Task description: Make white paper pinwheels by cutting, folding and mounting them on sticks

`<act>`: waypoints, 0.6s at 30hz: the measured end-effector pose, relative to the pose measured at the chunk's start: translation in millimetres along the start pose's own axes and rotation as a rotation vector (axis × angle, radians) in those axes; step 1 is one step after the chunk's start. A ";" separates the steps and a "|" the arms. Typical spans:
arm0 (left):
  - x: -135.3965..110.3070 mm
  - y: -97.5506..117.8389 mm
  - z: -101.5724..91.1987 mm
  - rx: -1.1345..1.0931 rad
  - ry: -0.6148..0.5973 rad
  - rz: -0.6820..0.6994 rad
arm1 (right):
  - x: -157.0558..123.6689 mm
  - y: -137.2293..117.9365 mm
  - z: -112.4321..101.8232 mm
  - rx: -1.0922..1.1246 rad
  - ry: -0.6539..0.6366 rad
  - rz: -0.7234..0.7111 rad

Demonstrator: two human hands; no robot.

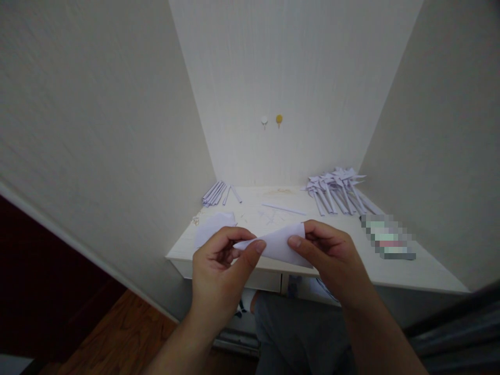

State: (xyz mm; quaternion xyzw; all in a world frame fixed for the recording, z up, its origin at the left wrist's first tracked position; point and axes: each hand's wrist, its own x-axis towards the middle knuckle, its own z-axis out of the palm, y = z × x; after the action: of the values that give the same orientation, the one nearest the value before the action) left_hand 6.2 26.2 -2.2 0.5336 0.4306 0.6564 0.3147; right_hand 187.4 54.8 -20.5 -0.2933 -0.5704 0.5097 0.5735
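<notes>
A sheet of white paper (279,244), folded or rolled to a narrow point at its left end, is held up over the front edge of the white desk (336,250). My left hand (224,258) pinches the narrow end between thumb and fingers. At the wider right end, my right hand (326,247) grips the paper with its thumb on the near face. Behind my left hand lies more white paper (213,226). A thin paper stick (284,209) rests on the desk beyond the held paper.
Several rolled paper sticks (214,194) lie at the back left. Several paper pinwheels on sticks (336,190) are heaped at the back right, with a blurred-out phone-like object (388,237) in front of them. Walls enclose the desk; two hooks (278,120) hang behind.
</notes>
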 end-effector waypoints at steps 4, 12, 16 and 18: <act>-2.3 0.6 0.5 0.001 -0.015 -0.004 | 0.2 1.0 0.0 0.056 -0.043 0.024; -4.7 -9.8 2.2 -0.217 -0.057 -0.072 | 1.3 6.6 1.9 0.044 0.017 0.023; -5.2 -12.3 1.0 -0.192 -0.016 -0.033 | 1.7 4.6 4.5 0.092 -0.027 0.007; -5.4 -13.9 0.2 -0.165 -0.003 -0.010 | 1.9 4.0 5.2 0.092 -0.034 0.000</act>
State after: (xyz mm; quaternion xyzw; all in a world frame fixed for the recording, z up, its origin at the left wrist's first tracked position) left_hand 7.0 27.6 -17.0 0.5046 0.3771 0.6872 0.3618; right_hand 181.1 56.5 -22.7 -0.2576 -0.5560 0.5405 0.5765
